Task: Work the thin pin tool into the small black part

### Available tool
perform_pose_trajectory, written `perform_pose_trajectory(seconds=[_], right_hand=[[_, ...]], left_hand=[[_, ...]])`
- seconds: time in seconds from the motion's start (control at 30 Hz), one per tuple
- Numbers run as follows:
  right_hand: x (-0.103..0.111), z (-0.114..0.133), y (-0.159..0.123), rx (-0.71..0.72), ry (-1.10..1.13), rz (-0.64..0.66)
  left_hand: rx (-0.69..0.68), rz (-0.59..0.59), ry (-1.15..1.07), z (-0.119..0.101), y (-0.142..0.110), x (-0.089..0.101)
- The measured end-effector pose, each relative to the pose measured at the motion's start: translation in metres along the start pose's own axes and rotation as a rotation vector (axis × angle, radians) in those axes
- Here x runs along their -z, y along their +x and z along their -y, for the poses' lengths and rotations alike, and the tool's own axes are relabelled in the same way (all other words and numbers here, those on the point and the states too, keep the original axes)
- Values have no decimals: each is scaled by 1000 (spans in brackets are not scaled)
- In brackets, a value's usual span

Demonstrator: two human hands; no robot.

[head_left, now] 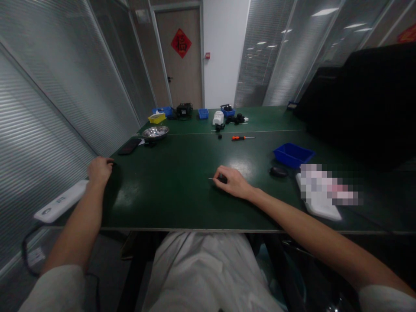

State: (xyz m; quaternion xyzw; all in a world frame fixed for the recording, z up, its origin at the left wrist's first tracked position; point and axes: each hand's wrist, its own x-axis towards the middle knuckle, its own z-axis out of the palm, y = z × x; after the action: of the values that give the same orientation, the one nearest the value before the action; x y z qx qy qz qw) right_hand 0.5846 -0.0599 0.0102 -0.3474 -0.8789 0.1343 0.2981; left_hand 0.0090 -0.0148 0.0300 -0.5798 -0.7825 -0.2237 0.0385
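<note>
My right hand [232, 181] rests on the green table [182, 195], fingers pinched round a small dark tool [221, 178] whose thin metal tip points left. My left hand [99, 169] lies at the table's left edge with its fingers curled over the rim; I cannot make out anything in it. A black mouse-like object [278, 171] sits to the right of my right hand, next to a blue tray [293, 154].
Farther back lie an orange-handled screwdriver [242, 138], a metal bowl [155, 131], a black phone [129, 146], a yellow bin [157, 118], small blue bins [203, 113] and a white device [218, 117]. A white power strip [60, 201] lies left. A white pad [320, 203] lies right.
</note>
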Motion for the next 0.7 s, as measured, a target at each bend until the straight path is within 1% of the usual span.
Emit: perform_pose_trajectory(seconds=[0.1, 0.17, 0.3, 0.7], right_hand=[[1, 0, 0, 3, 6, -2], [1, 1, 0, 2, 7, -2], [3, 2, 0, 0, 8, 12], [2, 1, 0, 1, 11, 15]], left_hand=[[56, -21, 87, -6, -1, 2], [65, -18, 114, -8, -2, 2], [68, -15, 141, -9, -2, 2], [53, -55, 158, -4, -2, -2]])
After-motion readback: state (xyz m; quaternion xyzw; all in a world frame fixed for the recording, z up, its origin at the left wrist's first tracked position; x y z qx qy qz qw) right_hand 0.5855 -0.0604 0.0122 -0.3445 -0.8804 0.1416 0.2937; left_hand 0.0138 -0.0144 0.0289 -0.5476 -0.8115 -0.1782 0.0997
